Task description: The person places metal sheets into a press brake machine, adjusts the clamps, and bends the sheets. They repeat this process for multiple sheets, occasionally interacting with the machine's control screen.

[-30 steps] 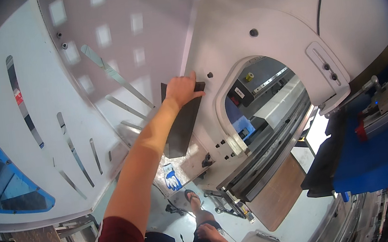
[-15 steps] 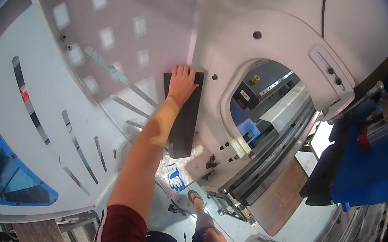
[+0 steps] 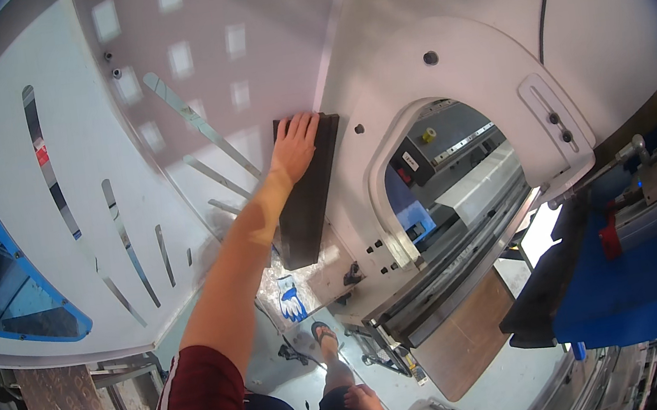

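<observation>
A long dark bar (image 3: pixel 313 199) stands against the pale machine housing, its far end near the corner of two panels. My left hand (image 3: pixel 294 150) lies over the upper part of this bar, fingers stretched out and slightly apart across its far end. The underside of the fingers is hidden. Low in the picture, my right hand (image 3: pixel 362 400) rests by my thigh over the dark shorts. It holds nothing that shows, and its fingers hang loosely.
Below the bar, blue and white work gloves (image 3: pixel 291 299) lie on a plastic-covered surface. To the right, the pale machine frame (image 3: pixel 427 43) has a large rounded opening. A blue machine part (image 3: pixel 637 280) juts in at far right. A slotted white panel (image 3: pixel 0 165) stands left.
My left hand has slid slightly left along the bar's far end, and its thumb no longer shows at the right edge. The whole view has shifted a little. My right hand stays by the thigh.
</observation>
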`<state>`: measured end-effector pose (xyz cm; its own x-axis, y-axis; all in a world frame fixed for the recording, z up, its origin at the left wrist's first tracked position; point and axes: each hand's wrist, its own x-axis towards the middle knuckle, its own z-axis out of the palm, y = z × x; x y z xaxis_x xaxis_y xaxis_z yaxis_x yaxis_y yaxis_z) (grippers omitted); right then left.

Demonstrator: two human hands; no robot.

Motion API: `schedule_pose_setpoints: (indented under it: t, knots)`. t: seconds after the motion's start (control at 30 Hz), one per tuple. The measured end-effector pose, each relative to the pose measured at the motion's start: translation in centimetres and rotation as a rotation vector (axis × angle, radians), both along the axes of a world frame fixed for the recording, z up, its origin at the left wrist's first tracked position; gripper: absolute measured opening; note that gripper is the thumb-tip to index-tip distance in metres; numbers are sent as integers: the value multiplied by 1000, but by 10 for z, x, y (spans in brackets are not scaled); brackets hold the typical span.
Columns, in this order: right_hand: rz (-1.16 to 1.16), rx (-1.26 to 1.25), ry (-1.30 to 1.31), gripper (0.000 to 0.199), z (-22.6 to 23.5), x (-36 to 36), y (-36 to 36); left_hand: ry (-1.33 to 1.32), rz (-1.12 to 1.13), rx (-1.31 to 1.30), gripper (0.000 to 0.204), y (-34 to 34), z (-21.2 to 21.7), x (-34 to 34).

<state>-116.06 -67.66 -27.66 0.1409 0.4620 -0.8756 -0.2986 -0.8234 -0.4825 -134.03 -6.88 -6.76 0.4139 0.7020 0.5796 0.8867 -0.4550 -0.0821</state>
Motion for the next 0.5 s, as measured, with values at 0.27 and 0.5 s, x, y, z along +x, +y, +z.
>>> schedule_pose_setpoints:
  t: [0.27,0.5]
  knots:
    - [-56,-21,-137,31,-34,11,-25,-450,-45,-29,77,-122,-38,-45]
    - [717,93,-607,49,-43,-90,-56,-309,138,-760,65,-480,-198,-201]
